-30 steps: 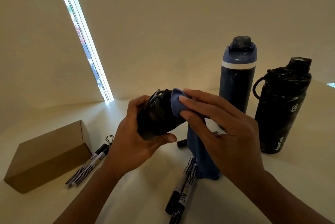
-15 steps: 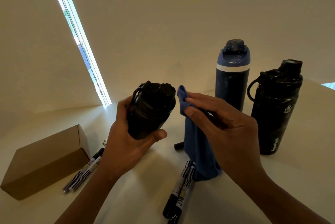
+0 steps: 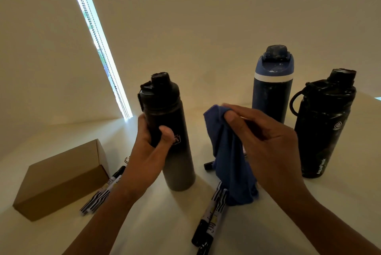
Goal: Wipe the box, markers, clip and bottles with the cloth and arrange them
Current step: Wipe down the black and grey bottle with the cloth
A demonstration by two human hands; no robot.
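Holding bottle and cloth

Markers (image 3: 210,215) lie nearest on the table (image 3: 165,223). A grey bottle (image 3: 175,151) is gripped upright by the left hand (image 3: 148,151); the cloth (image 3: 228,164) is pinched by the right hand (image 3: 266,141). A box (image 3: 59,180) sits left. Blue bottle (image 3: 272,89) and black bottle (image 3: 323,127) stand behind.

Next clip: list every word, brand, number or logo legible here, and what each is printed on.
"AquaFlask", running up the side of the black bottle with the loop handle; a round logo sits above it.
Badge on the black-to-grey bottle: half hidden by the left hand, unreadable.
Labels on the markers near the cloth: too small to read.
Labels on the markers beside the box: blurred.
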